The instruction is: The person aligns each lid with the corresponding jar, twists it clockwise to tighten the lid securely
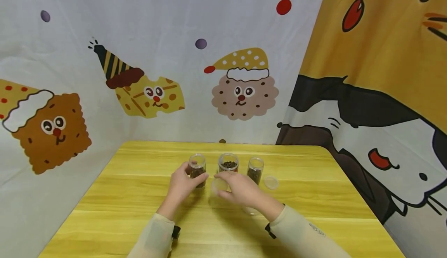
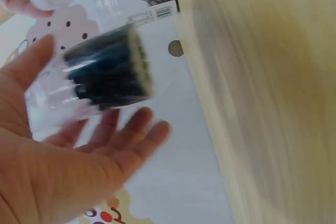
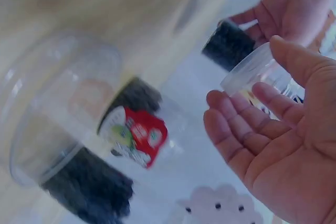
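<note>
My left hand (image 1: 181, 182) grips a clear jar (image 1: 198, 168) of dark contents, thumb on the near side and fingers round the far side. In the left wrist view the jar (image 2: 105, 69) is blurred, its base above the table. A clear round lid (image 1: 219, 187) is pinched between thumb and fingers of my right hand (image 1: 241, 190), just right of that jar. Behind the right hand stands a second open jar (image 1: 228, 161) of dark bits. Farther right is a third jar (image 1: 255, 168), its lower part partly behind the right hand.
A loose clear lid (image 1: 271, 182) lies on the wooden table (image 1: 304, 219), right of the third jar. Under my right wrist the rim of another clear round piece (image 1: 250, 211) shows, mostly hidden. A cartoon-printed cloth (image 1: 195, 126) hangs behind the table.
</note>
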